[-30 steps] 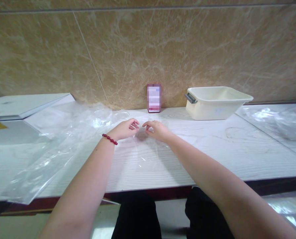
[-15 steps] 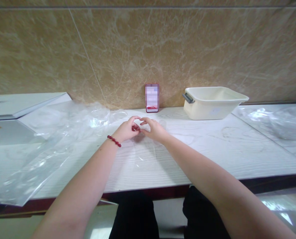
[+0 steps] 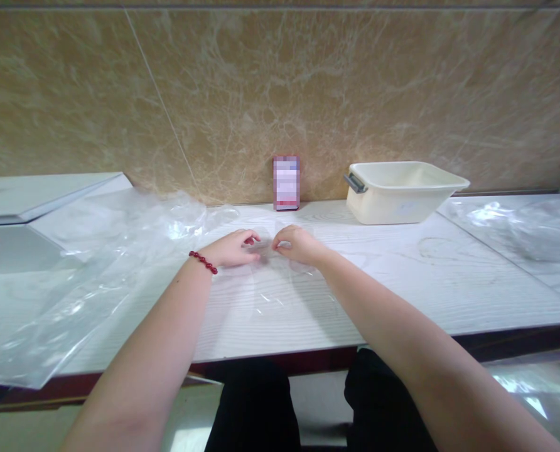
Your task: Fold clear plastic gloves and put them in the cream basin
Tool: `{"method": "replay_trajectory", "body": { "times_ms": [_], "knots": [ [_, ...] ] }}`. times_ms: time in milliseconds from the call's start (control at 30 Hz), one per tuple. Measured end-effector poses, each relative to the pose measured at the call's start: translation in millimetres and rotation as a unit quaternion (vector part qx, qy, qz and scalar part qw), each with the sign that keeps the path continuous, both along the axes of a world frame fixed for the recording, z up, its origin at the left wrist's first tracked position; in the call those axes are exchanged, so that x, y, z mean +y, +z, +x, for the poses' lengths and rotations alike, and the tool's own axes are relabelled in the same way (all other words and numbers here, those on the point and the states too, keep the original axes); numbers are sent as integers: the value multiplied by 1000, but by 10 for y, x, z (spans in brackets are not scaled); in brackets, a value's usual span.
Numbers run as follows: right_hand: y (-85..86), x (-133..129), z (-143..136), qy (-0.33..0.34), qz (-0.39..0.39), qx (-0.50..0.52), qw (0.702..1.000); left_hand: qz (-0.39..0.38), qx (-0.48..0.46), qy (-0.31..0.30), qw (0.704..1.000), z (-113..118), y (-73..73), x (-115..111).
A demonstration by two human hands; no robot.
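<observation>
A thin, clear plastic sheet or bag (image 3: 273, 295) lies on the white wood-grain tabletop under and between my hands; its outline is hard to make out apart from a few glints. My left hand (image 3: 236, 248), with a dark red bead bracelet (image 3: 203, 262) at the wrist, is at the plastic's left side, thumb and fingers apart. To the right, my right hand (image 3: 299, 245) has thumb and fingertips pinched together on what looks like the clear plastic. A small gap separates the two hands.
A phone (image 3: 286, 182) leans against the marbled wall. Right of it stands a cream plastic bin (image 3: 393, 204) with a grey handle. Crumpled clear plastic (image 3: 167, 223) and a white box (image 3: 49, 194) lie left; more clear plastic (image 3: 543, 229) lies far right.
My hands have moved apart from where their fingertips met. The left has drawn left and its fingers have opened; the right has shifted slightly right.
</observation>
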State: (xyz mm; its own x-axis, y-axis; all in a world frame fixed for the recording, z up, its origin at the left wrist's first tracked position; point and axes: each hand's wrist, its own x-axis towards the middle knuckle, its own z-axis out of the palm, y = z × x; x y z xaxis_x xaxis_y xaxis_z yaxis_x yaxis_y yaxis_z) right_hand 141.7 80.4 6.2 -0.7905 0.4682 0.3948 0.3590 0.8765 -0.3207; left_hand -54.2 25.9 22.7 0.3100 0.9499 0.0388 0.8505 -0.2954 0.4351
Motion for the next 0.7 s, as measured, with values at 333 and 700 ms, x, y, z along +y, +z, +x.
{"method": "replay_trajectory", "body": {
  "times_ms": [333,700],
  "knots": [
    [3,37,61,15,15,-66,998,2,34,-27,999,-172,27,22],
    [10,39,90,14,19,-89,996,-62,81,-20,995,-173,-28,38]
  ]
}}
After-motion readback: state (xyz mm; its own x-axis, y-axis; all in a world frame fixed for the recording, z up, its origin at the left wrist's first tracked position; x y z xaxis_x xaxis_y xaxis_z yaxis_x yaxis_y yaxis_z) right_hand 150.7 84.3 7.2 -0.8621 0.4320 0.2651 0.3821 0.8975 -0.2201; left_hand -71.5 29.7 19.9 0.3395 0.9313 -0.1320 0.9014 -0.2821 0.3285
